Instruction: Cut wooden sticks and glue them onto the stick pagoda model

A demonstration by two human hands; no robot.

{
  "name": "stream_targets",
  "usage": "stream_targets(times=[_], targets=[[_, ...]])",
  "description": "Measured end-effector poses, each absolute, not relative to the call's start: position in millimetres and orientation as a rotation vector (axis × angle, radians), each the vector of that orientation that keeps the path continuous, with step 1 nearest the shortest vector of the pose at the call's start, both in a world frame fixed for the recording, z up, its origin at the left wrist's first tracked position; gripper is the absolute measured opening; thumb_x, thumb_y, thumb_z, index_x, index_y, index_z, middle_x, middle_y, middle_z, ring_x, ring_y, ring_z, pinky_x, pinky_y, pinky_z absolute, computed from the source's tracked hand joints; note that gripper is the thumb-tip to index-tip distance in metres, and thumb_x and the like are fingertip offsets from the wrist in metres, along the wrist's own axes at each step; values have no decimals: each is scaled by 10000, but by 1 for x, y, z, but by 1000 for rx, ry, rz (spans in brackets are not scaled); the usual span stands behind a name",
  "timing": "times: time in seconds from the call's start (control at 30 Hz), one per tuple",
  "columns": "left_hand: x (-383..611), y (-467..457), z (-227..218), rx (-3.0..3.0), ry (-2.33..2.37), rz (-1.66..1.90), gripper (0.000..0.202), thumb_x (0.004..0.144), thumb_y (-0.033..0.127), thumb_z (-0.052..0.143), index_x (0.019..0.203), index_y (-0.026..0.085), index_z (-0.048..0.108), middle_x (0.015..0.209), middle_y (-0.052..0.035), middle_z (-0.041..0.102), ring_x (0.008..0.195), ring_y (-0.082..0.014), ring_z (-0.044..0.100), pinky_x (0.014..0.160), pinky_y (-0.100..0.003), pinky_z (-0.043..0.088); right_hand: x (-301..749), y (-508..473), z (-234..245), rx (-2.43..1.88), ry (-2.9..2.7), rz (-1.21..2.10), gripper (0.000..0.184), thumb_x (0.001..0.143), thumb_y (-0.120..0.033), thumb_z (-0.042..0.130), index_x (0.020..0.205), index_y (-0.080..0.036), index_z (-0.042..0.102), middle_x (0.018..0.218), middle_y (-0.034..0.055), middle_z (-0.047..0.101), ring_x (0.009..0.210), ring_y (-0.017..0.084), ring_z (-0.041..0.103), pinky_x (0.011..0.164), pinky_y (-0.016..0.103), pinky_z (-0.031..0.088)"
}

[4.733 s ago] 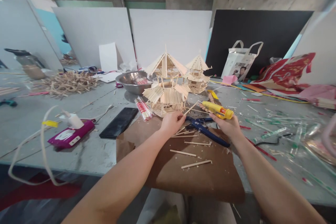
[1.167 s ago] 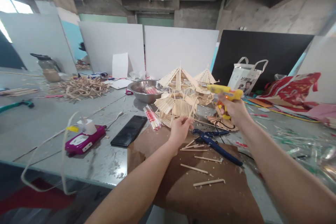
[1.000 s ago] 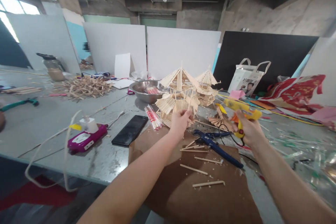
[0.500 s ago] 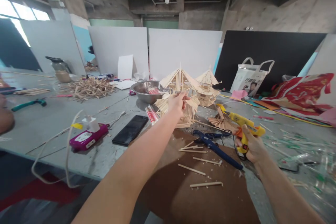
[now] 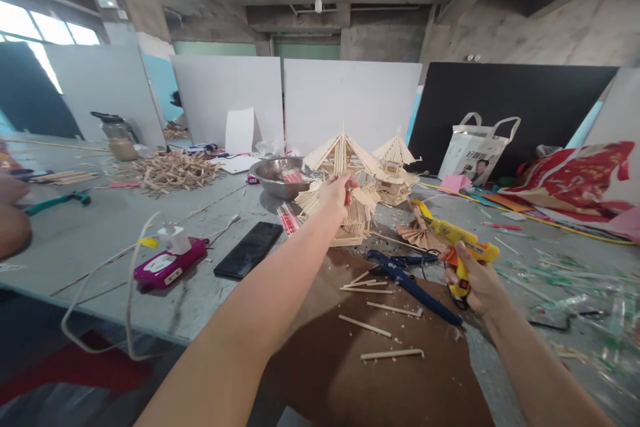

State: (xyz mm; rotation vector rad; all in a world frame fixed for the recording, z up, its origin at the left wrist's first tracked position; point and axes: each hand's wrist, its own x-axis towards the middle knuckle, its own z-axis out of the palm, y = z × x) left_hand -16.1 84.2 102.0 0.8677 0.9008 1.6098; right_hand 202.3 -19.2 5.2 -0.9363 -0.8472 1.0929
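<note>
A model pavilion built of thin wooden sticks (image 5: 345, 197) stands on the grey table past a sheet of brown paper (image 5: 350, 347). My left hand (image 5: 335, 195) reaches out to its middle tier, fingers pinched against the sticks there; whether a loose stick is in them I cannot make out. Off to the right, low over the table, my right hand (image 5: 477, 283) grips a yellow glue gun (image 5: 457, 240), its nozzle pointing left and away. A second, smaller stick pavilion (image 5: 397, 170) stands behind the first.
Blue-handled cutters (image 5: 410, 277) and loose sticks (image 5: 370, 327) lie on the brown paper. A black phone (image 5: 250, 250), a magenta power strip (image 5: 167, 263) with white cable, a steel bowl (image 5: 277, 173) and a stick pile (image 5: 170, 170) sit left. Another person's arm (image 5: 10, 213) shows at the left edge.
My left hand rose from the paper's far edge to the pavilion's middle tier. My right hand swung the glue gun up beside the model, then brought it down to the right.
</note>
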Motion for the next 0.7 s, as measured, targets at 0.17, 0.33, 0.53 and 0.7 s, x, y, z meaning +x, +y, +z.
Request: stream_targets(times=[0.17, 0.33, 0.53, 0.7], targets=[[-17, 84, 104, 849, 915, 1618, 115, 646, 232, 552, 621, 132, 502, 437, 23, 532, 244, -12, 274, 301, -176, 156, 205, -17, 2, -932, -841, 1109, 367, 516, -484, 682, 671, -186, 532, 576, -40, 595, 270, 23, 378, 309, 185, 352], [-17, 85, 103, 848, 881, 1619, 89, 640, 216, 540, 619, 135, 509, 435, 23, 535, 244, -18, 275, 301, -182, 158, 206, -16, -1, -928, -841, 1110, 348, 534, -476, 677, 667, -188, 534, 577, -36, 602, 272, 23, 382, 308, 182, 348], [-17, 85, 104, 824, 825, 1613, 86, 648, 204, 540, 612, 135, 504, 450, 21, 541, 252, -10, 276, 311, -180, 167, 206, -16, 0, -924, -863, 1104, 342, 544, -476, 671, 661, -184, 538, 578, -32, 600, 269, 18, 375, 314, 185, 356], [-18, 86, 106, 812, 769, 1608, 79, 623, 172, 559, 584, 127, 507, 456, 17, 535, 268, -6, 297, 313, -174, 178, 206, -16, 0, -932, -863, 1087, 345, 545, -481, 668, 652, -180, 538, 551, -38, 584, 270, 19, 377, 310, 178, 350]])
